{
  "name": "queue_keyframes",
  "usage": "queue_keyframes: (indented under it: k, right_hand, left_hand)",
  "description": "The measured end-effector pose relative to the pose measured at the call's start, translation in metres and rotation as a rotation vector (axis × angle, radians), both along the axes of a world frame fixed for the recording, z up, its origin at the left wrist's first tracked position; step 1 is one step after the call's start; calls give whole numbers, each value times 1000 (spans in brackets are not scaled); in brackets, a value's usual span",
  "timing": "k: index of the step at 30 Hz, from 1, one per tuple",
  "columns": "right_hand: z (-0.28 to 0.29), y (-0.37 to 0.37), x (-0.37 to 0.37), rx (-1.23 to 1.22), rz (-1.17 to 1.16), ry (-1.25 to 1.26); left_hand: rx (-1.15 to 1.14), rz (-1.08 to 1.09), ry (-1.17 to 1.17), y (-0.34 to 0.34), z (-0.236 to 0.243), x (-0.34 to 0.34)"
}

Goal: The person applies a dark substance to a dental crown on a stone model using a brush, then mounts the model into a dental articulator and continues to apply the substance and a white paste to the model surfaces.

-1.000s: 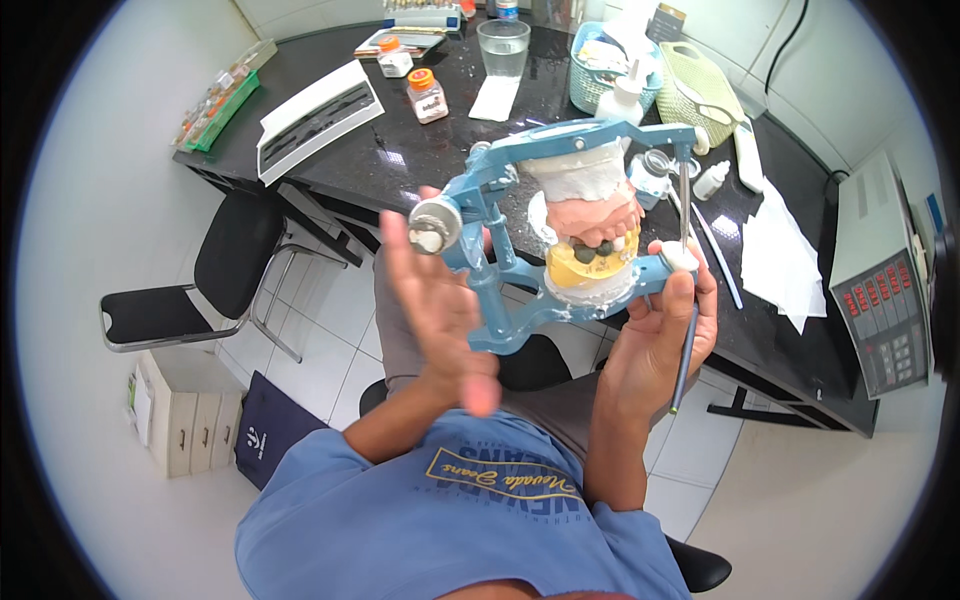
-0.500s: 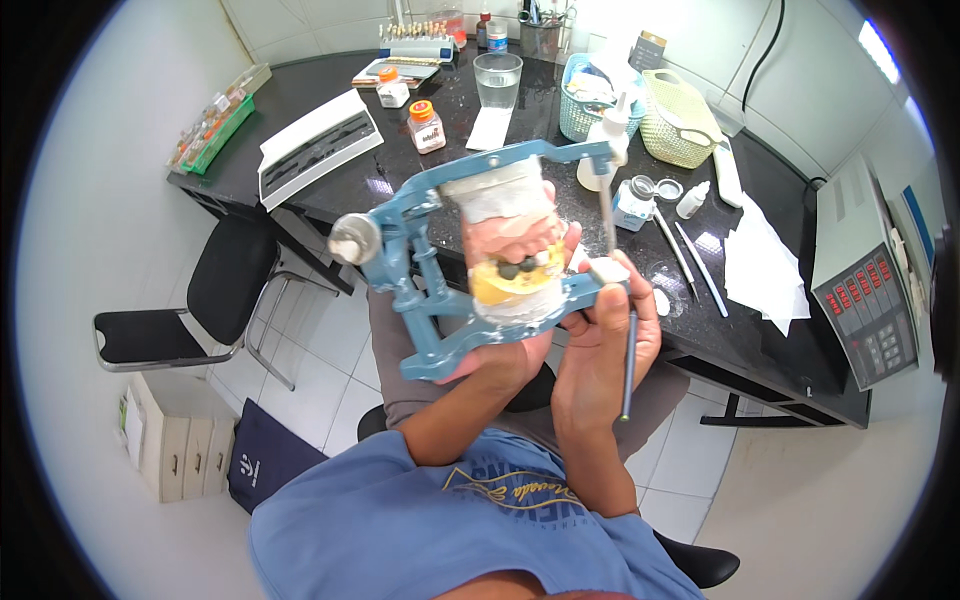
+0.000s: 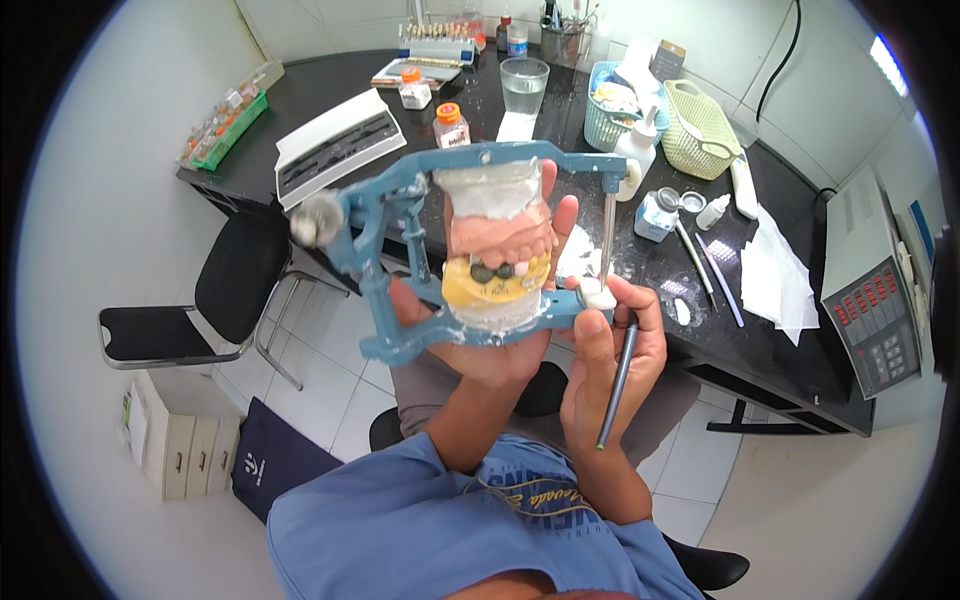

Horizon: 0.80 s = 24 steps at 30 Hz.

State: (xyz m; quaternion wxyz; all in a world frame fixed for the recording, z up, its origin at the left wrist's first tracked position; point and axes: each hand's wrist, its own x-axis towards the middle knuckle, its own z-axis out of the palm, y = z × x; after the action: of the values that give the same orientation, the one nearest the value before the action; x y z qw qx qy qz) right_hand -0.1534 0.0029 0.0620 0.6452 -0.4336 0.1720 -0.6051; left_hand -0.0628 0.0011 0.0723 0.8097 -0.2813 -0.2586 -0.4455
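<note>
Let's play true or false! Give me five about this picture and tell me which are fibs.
1. The left hand supports the blue frame. True.
2. The yellow model is above the pink model. False: the yellow model is below.
3. The right hand holds a slim dark tool. True.
4. The glass lies on its side. False: the glass stands upright.
5. The chair on the left is red. False: that chair is black.

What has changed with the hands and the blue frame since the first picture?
The blue frame has shifted left. The left hand, earlier spread open by its left end, now holds it from below. The right hand still holds its right end and the dark pen-like tool.
</note>
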Motion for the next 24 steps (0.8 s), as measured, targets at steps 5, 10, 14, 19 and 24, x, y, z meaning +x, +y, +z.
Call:
queue_keyframes:
  k: [5,10,14,19,24]
  right_hand:
    - [-11,-9,-9,-160,-105,288]
    - [-31,-36,-69,-212,-378,265]
    - [-31,-67,-113,-191,-564,311]
    - [-30,-98,-154,-126,-340,484]
    - [-27,-113,-165,-27,-241,669]
  left_hand:
    - [324,76,75,0,-6,8]
    - [443,48,14,-11,-9,6]
    - [539,106,-11,-21,-29,9]
    - [489,54,27,-42,-41,4]
    - [488,5,65,-60,-56,-5]
